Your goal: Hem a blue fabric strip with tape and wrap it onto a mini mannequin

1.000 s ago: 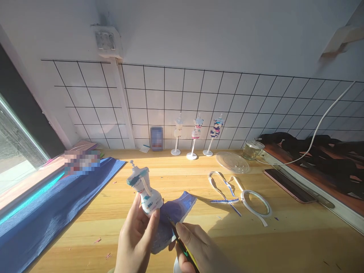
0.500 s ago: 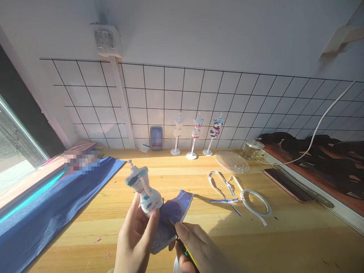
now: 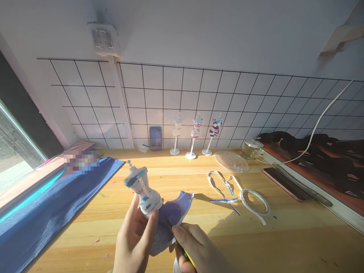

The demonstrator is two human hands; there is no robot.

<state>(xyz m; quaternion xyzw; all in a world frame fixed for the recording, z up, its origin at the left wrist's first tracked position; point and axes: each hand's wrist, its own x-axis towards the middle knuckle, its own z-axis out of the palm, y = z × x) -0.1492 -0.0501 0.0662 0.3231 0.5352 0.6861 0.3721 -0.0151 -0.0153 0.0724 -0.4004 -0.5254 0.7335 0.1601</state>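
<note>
My left hand is closed around the lower part of a small white mannequin, tilted to the left and flecked with teal and pink. A crinkled blue-purple piece, paper or cloth, spreads like a skirt from the mannequin's lower end. In my right hand is a slim pen-like tool with black and yellow on its handle. Its dark tip lies against the blue-purple piece; whether it is a pencil or another tool, I cannot tell. My right fingertips are at the piece's lower edge.
Against the gridded wall stand three small mannequins on stands and a blue card. To the right lie a tape roll, loose strips, a clear lid, a jar and a phone. Blue crepe paper covers the left side.
My right hand and the tool have shifted slightly left over the blue-purple piece. My left hand keeps the same hold on the mannequin.
</note>
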